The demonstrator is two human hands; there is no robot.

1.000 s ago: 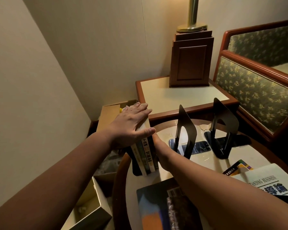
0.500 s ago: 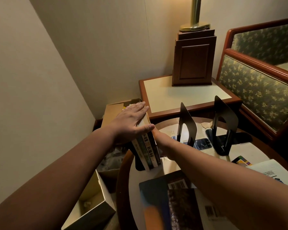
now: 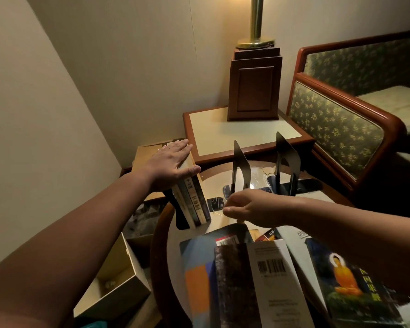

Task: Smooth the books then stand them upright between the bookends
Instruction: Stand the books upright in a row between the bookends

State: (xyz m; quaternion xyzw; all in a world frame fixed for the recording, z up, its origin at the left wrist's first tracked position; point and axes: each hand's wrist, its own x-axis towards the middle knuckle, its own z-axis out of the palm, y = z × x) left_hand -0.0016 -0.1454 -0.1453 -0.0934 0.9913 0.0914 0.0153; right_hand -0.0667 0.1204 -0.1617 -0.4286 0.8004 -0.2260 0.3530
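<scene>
Three upright books point(image 3: 194, 202) lean left against a black bookend point(image 3: 175, 209) at the left of the round table point(image 3: 161, 245). My left hand point(image 3: 168, 164) lies flat on their top edges, thumb down the right side. My right hand point(image 3: 249, 208) hovers to the right of the books above the table, fingers loosely curled, holding nothing that I can see. Two more black bookends, one point(image 3: 240, 169) in the middle and one point(image 3: 288, 162) to its right, stand further back. Several loose books point(image 3: 258, 280) lie flat at the table's front.
A square side table point(image 3: 223, 136) behind carries a wooden lamp base point(image 3: 255, 86). An upholstered seat point(image 3: 336, 124) runs along the right. Open cardboard boxes point(image 3: 111, 290) sit on the floor at the left, beside the wall.
My right hand has come away from the right side of the upright books and moved right and toward me. My left hand stays on top of the books. The view tilted down.
</scene>
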